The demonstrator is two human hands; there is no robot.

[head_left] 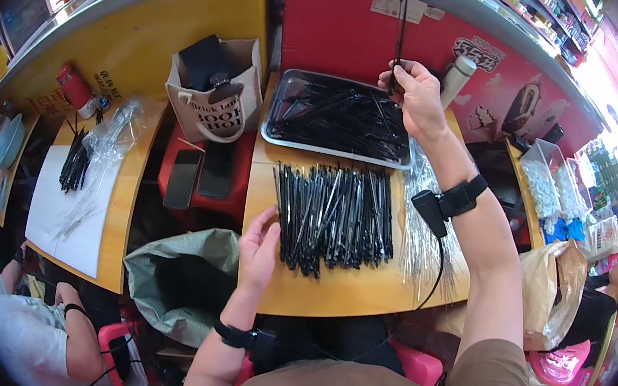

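Note:
My right hand [416,97] is raised above the far right corner of a metal tray. It pinches a thin black stick [402,28], held upright. The tray [273,139] carries a loose heap of similar black sticks [337,116]. Nearer to me, a wide row of black sticks [333,215] lies side by side on the wooden table, with darker, thicker near ends. At the left edge of this row rests my left hand [258,252], thumb and fingers apart, with nothing visible in it. To the right of the row lies a pile of thin clear plastic sleeves [422,236], partly below my right arm.
Left of the table, a red stool [177,147] bears a canvas bag [216,102] and two phones [216,169]. An open grey-green sack [162,275] stands below. A neighbouring table [124,210] holds sticks and clear sleeves, with a person [42,330] nearby. A bottle [457,80] stands behind my right hand.

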